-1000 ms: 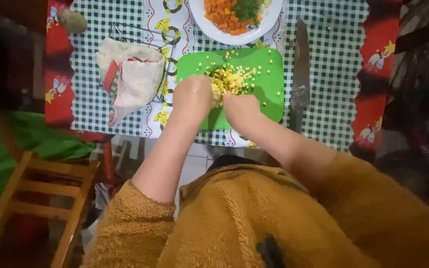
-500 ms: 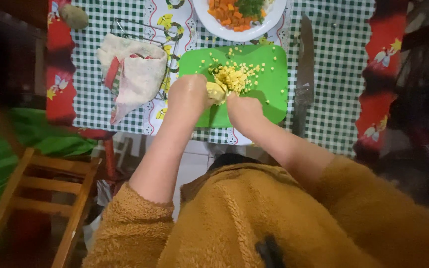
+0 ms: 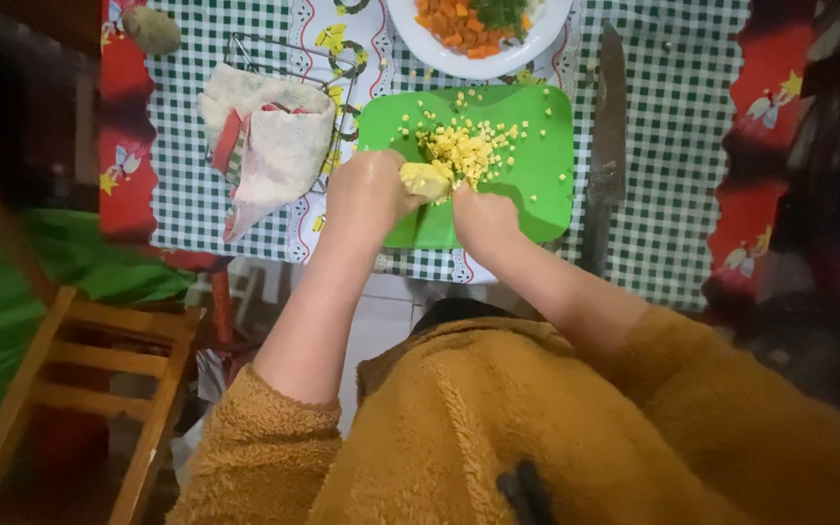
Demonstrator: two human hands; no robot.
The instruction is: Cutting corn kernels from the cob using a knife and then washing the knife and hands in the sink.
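Observation:
My left hand (image 3: 367, 190) grips the end of a pale yellow corn cob (image 3: 427, 180) over a green cutting board (image 3: 537, 185). My right hand (image 3: 483, 216) touches the cob's other side, fingers curled against it. A pile of loose yellow kernels (image 3: 464, 151) lies on the board just beyond the cob, with stray kernels scattered around. Both sleeves of my mustard fleece top are pushed up.
A white plate (image 3: 459, 63) of chopped orange and green vegetables sits behind the board. A large knife (image 3: 610, 126) lies to the right on the green checked tablecloth. A cloth bag (image 3: 269, 146) rests on a wire rack at left. A wooden chair (image 3: 80, 389) stands lower left.
The view has shifted slightly, and both hands have stayed on the cob at the board's near edge. The kernel pile looks a little larger.

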